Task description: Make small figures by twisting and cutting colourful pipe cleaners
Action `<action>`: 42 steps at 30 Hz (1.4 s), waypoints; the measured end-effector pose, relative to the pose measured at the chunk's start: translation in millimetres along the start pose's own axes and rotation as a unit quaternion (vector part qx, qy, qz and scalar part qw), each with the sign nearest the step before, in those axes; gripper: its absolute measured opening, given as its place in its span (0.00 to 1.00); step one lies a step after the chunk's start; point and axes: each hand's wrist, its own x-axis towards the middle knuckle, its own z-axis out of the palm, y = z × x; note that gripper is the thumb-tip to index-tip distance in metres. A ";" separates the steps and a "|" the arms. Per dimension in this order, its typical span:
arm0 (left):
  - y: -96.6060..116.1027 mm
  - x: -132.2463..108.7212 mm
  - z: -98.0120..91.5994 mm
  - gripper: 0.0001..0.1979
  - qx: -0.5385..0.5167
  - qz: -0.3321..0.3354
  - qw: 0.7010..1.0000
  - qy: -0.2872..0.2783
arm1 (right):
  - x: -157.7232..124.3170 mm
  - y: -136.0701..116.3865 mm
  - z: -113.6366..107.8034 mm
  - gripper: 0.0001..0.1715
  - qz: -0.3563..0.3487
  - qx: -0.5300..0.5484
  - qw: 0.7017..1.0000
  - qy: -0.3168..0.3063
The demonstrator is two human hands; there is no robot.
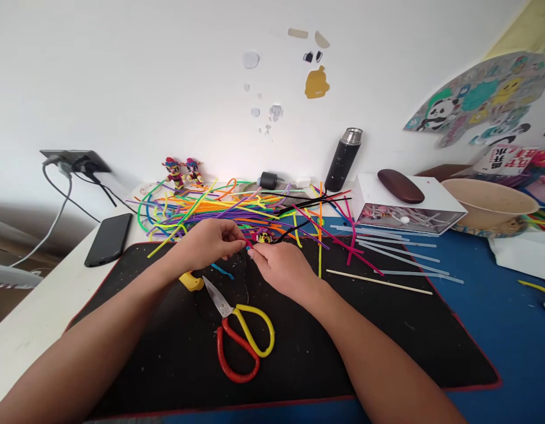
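Above the far part of the black mat [325, 353], my left hand [213, 240] and my right hand [283, 266] meet fingertip to fingertip. Both pinch a small piece of pink and blue pipe cleaner [248, 242], mostly hidden by the fingers. Just behind them is a small yellow and purple pipe-cleaner figure [263, 237]. Scissors [222, 309] with one red and one yellow handle lie below my hands, blades slightly apart. A short blue pipe cleaner [222, 271] and a yellow object [191, 281] lie near my left wrist.
Behind the hands spreads a pile of coloured pipe cleaners [202, 213]. Two finished figures [174, 172] stand by the wall. To the right are a thin wooden stick [378, 281], translucent glue sticks [405, 259], a white box [365, 194] and a black flask [343, 162]. A phone [108, 239] lies left.
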 end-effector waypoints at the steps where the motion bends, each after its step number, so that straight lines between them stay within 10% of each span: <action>1: 0.0 0.7 1.0 0.16 -0.027 -0.002 1.000 0.010 | 0.3 0.0 0.7 0.22 0.004 0.018 1.000 0.005; 14: -4.1 7.2 2.6 0.17 -0.325 -0.055 0.939 -0.095 | 0.9 -0.2 -2.2 0.24 0.033 0.265 0.963 -0.047; 24: 3.3 -7.0 -16.9 0.11 -0.088 -0.022 0.975 -0.204 | 0.5 -1.8 -1.2 0.18 -0.086 -0.045 0.993 -0.062; 33: 9.4 -11.2 -0.5 0.08 0.050 -0.009 0.989 -0.136 | 1.7 1.5 5.7 0.19 -0.053 -0.037 0.996 -0.053; 42: 2.5 -5.4 -8.4 0.13 -0.015 0.021 0.998 -0.055 | 2.5 3.9 -1.0 0.17 0.038 0.220 0.974 -0.032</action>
